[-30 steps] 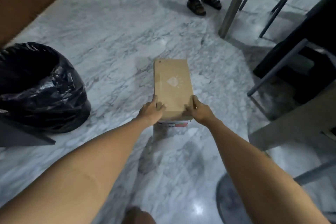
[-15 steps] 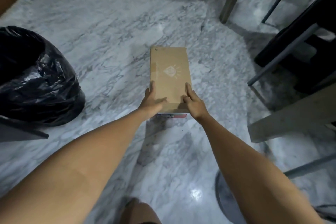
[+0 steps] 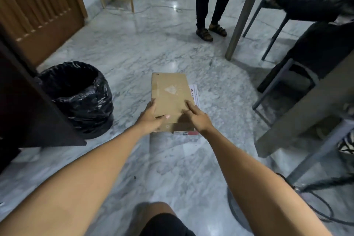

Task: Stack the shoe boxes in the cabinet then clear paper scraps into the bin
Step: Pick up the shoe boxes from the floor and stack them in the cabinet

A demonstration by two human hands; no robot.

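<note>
Both arms stretched fwd, left hand (image 3: 150, 119) gripping near-left corner of flat brown cardboard shoe box (image 3: 169, 99), thumb on lid, right hand (image 3: 198, 119) fingers straight, pressing lid's right edge, box just right of black-bagged bin (image 3: 80, 94), faint pale logo on lid, red side-label text unreadable

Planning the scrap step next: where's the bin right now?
In the head view the bin, lined with a black bag, stands on the floor at left, beside the dark cabinet panel and left of the shoe box.

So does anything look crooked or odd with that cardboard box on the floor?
Slightly. The brown cardboard shoe box sits skewed on a white box beneath, which pokes out along its right edge. Both hands, left and right, are on it.
</note>
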